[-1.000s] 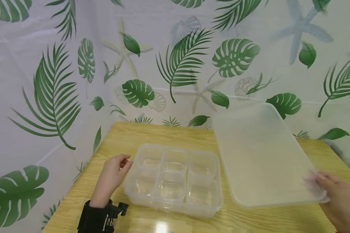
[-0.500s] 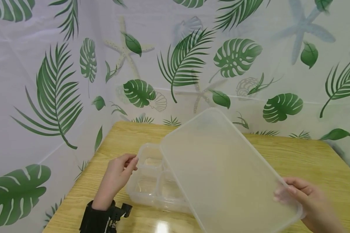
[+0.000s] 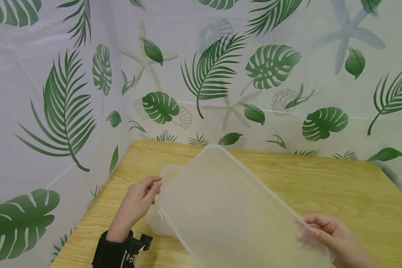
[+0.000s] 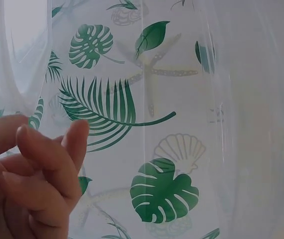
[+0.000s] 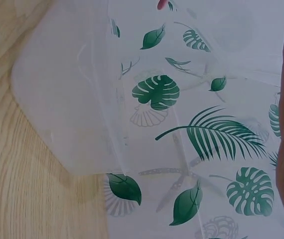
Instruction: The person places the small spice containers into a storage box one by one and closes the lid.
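Observation:
A clear plastic box [image 3: 164, 226] sits on the table; an earlier view shows its several compartments, now mostly hidden. Over it slants a frosted, translucent lid [image 3: 231, 208], lower towards me. My right hand [image 3: 336, 238] pinches the lid near its right corner, thumb on top and fingers showing through from beneath. My left hand [image 3: 139, 199] is at the box's left side, fingertips right at the rim and close to the lid's left corner. In the left wrist view its fingers [image 4: 52, 164] hang loosely curled with nothing between them.
The wood-grain table [image 3: 361, 193] extends to the right and behind the box. A white cloth [image 3: 274, 37] printed with green leaves, shells and starfish hangs behind and to the left. A black wrist mount [image 3: 115, 249] sits on the left forearm.
My right hand has brought the lid leftwards and lower, from beside the box to over it. My left hand has shifted slightly right towards the rim.

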Available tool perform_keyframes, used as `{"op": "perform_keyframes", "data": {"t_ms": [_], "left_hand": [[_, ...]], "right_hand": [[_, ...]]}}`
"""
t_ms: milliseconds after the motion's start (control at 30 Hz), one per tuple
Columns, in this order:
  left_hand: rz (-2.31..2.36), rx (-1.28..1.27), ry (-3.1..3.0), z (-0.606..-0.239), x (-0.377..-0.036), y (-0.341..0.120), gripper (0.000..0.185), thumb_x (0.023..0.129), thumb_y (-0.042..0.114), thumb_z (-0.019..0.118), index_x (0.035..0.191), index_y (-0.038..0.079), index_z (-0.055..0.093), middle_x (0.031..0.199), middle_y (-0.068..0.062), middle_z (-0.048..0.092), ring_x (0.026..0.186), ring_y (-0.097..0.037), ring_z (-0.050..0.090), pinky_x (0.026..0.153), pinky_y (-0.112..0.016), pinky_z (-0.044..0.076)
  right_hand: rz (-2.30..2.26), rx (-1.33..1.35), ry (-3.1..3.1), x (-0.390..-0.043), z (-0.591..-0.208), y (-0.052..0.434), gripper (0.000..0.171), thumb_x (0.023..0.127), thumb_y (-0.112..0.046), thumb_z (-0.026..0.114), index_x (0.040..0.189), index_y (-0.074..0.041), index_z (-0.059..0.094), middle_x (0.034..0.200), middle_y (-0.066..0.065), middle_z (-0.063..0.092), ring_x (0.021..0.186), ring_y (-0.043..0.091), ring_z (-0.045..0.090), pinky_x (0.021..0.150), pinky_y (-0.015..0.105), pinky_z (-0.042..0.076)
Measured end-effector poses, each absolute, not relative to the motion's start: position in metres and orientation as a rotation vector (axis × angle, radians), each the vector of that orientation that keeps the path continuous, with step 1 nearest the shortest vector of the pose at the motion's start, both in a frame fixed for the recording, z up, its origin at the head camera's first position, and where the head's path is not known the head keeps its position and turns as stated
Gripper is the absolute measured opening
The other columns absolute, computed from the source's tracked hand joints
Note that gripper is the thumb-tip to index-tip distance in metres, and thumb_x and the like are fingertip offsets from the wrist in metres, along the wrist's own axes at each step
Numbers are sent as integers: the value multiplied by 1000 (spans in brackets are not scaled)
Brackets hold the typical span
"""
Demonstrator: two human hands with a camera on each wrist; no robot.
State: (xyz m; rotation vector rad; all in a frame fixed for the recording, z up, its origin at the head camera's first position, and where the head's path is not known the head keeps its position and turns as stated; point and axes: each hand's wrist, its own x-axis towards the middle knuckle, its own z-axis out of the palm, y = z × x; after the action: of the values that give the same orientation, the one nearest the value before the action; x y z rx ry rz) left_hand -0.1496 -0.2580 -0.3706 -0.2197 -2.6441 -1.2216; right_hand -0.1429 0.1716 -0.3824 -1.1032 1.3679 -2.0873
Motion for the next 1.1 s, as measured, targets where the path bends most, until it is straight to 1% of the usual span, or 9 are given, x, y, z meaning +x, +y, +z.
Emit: {"op": "perform_keyframes", "data": {"t_ms": [133,233,333,433,633,800,900,1100], "left_hand": [[-1187,-282,-2646,-371,-150,-257,29,94,20,46,111,2,59,77,1,57,64,-10,50,59,-28,43],[-1175,-304,-2633,-372,-150,-257,28,94,20,46,109,3,61,88,-2,61,76,-12,55,68,-31,45],[-1211,-336,-2623,-373,-150,-257,28,94,21,45,108,4,62,95,-5,62,79,-13,57,66,-30,46],[-1222,-402,-2626,-372,-150,-256,27,93,22,47,107,5,63,92,-2,62,75,-11,55,63,-27,46],[-1159,-509,-2665,-371,-149,-254,25,93,22,48,107,8,63,77,9,56,65,-7,47,58,-24,42],[-1147,-577,-2658,-373,-151,-254,26,93,24,46,107,7,62,67,10,49,56,-6,41,52,-23,38],[-1165,-586,-2639,-374,-151,-254,25,94,22,45,106,8,62,62,9,45,52,-5,38,48,-22,36],[-1184,-528,-2619,-373,-150,-253,21,94,21,45,93,10,63,54,9,42,44,-5,36,43,-22,35]], "right_hand": [[-2084,-1109,1368,-143,-384,169,42,92,13,20,118,3,52,101,11,61,89,20,61,73,32,49],[-2075,-1098,1381,-143,-385,168,42,92,13,21,117,2,53,101,11,62,89,20,61,72,31,49],[-2073,-1080,1385,-143,-386,168,42,92,14,21,117,2,53,100,10,62,88,20,61,72,31,49],[-2075,-1063,1376,-143,-387,167,43,92,13,21,117,1,53,101,10,62,88,20,61,72,32,48],[-2073,-1060,1360,-143,-388,166,43,92,13,21,118,1,53,101,10,61,88,20,61,73,32,48],[-2064,-1006,1369,-143,-388,167,44,93,11,20,118,-1,54,101,8,62,88,19,61,71,32,49],[-2062,-993,1370,-143,-388,167,44,93,10,20,118,-2,54,101,8,61,88,19,61,71,33,49],[-2057,-969,1365,-144,-389,167,44,93,9,20,118,-3,54,101,7,61,88,19,61,72,32,49]]}}
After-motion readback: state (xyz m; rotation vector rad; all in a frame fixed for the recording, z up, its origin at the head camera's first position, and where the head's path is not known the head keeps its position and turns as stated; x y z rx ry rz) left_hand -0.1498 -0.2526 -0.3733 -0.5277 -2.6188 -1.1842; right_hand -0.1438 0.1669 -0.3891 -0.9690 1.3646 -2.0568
